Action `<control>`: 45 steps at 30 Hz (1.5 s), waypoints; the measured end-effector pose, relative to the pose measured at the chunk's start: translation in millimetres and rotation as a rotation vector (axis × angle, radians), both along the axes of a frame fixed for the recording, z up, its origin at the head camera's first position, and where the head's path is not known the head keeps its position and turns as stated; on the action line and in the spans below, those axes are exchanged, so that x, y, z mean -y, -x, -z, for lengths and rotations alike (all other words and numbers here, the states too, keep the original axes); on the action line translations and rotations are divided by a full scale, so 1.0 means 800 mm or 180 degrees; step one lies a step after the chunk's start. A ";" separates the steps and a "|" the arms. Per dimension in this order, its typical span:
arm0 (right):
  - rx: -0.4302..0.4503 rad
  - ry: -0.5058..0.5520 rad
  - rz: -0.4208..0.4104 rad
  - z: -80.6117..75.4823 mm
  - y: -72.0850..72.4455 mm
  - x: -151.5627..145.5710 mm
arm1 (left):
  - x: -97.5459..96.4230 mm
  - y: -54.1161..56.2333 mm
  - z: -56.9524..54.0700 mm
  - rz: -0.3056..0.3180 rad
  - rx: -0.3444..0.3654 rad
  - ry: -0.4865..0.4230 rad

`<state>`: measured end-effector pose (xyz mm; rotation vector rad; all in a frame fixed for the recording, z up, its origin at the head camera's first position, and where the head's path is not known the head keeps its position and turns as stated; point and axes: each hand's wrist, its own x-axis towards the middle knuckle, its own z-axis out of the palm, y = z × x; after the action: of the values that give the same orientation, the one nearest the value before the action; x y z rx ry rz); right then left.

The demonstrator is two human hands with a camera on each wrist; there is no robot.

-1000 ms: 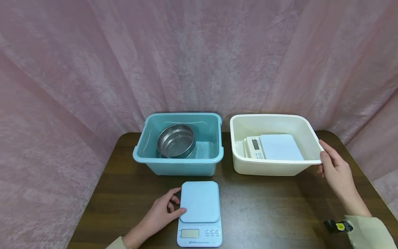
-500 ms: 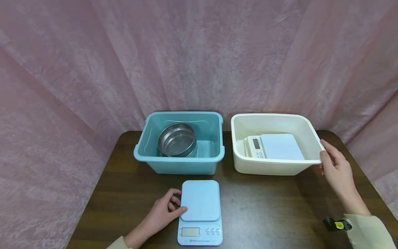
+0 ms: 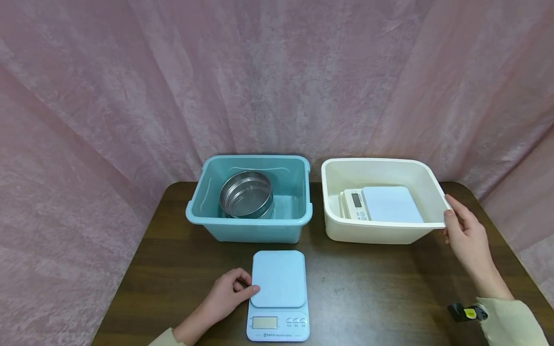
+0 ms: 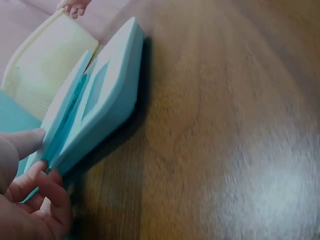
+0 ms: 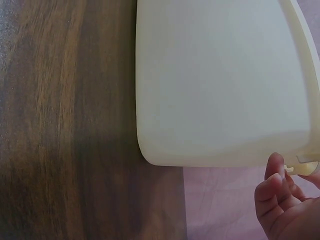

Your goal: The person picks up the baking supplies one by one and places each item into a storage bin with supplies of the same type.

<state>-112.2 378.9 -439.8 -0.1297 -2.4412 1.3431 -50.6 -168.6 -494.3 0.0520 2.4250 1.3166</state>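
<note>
A steel sieve (image 3: 246, 194) is held in the teal tub (image 3: 248, 226), a white scale (image 3: 381, 204) in the cream tub (image 3: 372, 233); that tub's rim is pinched by the right hand (image 3: 465, 235), the blue scale (image 3: 279, 293) by the left hand's (image 3: 227, 298) curled fingers.

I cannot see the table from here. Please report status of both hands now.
Left hand grips blue scale at its left edge. Right hand holds cream tub rim. Nothing lies between the hands and these.

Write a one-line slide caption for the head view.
Left hand grips pale blue digital scale; right hand holds cream plastic tub.
</note>
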 end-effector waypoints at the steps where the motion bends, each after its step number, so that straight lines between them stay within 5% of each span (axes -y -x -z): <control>1: 0.0006 -0.0005 -0.0003 0.000 0.000 0.000 | 0.000 0.000 -0.001 -0.0011 0.0020 -0.0009; 15: 0.0058 0.0017 0.0010 0.001 0.000 0.000 | 0.001 -0.002 -0.008 -0.0066 0.0210 -0.0404; 23: 0.0113 0.0014 -0.0010 0.000 0.001 0.000 | 0.001 -0.003 -0.011 0.0048 0.0552 -0.0886; 41: 0.0094 -0.0146 -0.0001 0.001 0.001 -0.003 | 0.018 -0.001 -0.003 0.0750 0.0564 -0.1144; 45: 0.0102 -0.0153 -0.0010 -0.001 0.002 -0.003 | 0.016 -0.002 -0.003 0.0687 0.0569 -0.1179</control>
<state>-114.2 381.0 -439.2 -0.1363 -2.4991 1.2919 -48.8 -181.7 -491.8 0.2741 1.9429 1.5748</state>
